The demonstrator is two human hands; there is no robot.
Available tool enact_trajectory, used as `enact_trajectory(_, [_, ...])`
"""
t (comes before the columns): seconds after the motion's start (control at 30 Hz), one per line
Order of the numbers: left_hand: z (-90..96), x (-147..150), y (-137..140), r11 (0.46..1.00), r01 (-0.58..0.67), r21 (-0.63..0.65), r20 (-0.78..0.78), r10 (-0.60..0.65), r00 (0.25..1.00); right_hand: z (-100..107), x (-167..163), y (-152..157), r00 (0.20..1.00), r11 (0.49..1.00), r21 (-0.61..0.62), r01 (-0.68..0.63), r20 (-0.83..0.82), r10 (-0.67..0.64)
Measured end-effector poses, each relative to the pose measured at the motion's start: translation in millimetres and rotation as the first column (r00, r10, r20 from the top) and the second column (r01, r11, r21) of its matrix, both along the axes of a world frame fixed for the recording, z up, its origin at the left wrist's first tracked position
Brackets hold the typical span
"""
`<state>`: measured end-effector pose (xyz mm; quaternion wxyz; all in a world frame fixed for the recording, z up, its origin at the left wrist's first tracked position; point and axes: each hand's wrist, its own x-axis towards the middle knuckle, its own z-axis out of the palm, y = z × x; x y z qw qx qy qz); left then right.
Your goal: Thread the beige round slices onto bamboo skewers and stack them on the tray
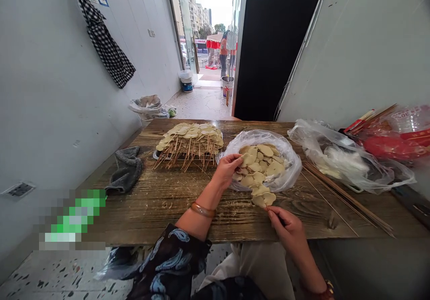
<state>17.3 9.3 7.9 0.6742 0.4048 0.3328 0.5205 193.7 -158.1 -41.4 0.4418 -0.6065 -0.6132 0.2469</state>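
Two pinches: left hand point(226, 170) on slice point(248, 159), right hand point(288, 228) on skewer point(267, 207) (loose sticks point(349, 199), crumpled bag point(352, 163) to the right)

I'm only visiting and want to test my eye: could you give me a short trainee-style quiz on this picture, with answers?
1. True or false: the left hand is empty.
2. Fill in: the right hand grips a thin ____ threaded with slices.
3. Where is the grey cloth? A) left of the stacked skewers B) under the right hand C) on the floor

Key:
1. False; it pinches a pale slice.
2. Skewer.
3. A.
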Motion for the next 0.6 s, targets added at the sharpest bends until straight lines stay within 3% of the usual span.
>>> enact_trajectory(0.6, [-3.0,3.3,-0.7,0.999,0.025,0.034,-0.083,-0.022,0.996,0.0,-0.8,0.9,1.000,1.000,-0.002,0.021,-0.020,-0.021])
